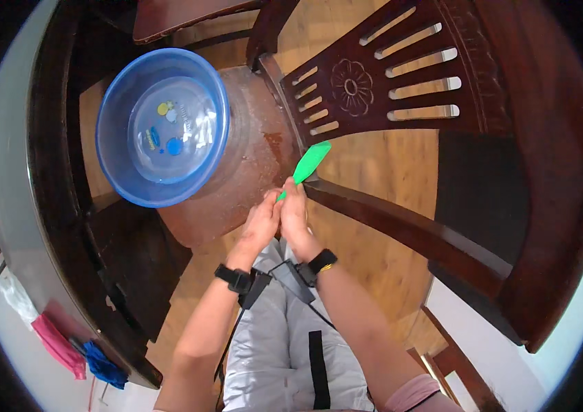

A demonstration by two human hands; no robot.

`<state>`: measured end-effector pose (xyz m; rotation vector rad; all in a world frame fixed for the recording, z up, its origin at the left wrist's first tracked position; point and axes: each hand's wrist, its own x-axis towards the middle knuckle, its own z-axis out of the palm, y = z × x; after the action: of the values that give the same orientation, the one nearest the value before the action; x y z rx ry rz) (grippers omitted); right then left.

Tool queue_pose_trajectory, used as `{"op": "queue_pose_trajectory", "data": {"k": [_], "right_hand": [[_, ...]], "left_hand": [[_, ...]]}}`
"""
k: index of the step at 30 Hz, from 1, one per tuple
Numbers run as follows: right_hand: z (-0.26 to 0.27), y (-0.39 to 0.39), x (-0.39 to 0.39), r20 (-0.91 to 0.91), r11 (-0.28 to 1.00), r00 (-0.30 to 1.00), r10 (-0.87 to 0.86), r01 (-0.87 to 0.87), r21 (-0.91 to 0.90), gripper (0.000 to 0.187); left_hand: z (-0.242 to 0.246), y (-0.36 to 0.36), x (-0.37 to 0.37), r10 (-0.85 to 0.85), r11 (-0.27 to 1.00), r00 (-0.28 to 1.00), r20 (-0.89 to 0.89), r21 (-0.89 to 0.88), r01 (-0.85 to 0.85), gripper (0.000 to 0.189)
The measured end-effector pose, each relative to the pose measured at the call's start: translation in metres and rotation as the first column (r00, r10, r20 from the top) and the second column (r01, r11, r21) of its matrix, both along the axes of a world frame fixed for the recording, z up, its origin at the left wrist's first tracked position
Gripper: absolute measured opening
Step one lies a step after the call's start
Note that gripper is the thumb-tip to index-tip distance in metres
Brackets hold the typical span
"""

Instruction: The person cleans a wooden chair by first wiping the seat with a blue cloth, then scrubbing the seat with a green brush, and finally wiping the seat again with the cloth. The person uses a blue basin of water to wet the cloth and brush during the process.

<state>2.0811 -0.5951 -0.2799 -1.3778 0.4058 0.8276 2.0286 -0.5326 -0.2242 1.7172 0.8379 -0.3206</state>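
My left hand and my right hand are pressed close together at the near right edge of a wooden chair seat. Between their fingers is the thin handle of a green plastic tool. Its broad, flattish head points away to the upper right, over the corner where the chair's back post meets the seat. The fingers hide the handle's lower part. Streaks, whitish marks and a wet-looking patch show on the seat. A blue plastic basin with printed figures inside stands on the seat's left part, apart from both hands.
The carved, slotted chair back rises to the right of the seat. A dark wooden rail runs toward the lower right. At left stands a table with a grey top. Pink cloth and blue cloth hang beyond it.
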Motion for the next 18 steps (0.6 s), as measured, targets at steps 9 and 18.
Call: {"op": "queue_pose_trajectory", "data": {"k": [9, 18], "right_hand": [[0.023, 0.000, -0.043, -0.126, 0.994, 0.992, 0.009, -0.022, -0.107, 0.028], [0.039, 0.012, -0.051, -0.065, 0.986, 0.997, -0.043, 0.031, -0.165, 0.030]], "left_hand": [[0.011, -0.004, -0.039, 0.025, 0.998, 0.996, -0.081, -0.061, -0.030, 0.027], [0.008, 0.003, -0.051, -0.052, 0.999, 0.999, -0.001, -0.006, 0.052, 0.027]]}}
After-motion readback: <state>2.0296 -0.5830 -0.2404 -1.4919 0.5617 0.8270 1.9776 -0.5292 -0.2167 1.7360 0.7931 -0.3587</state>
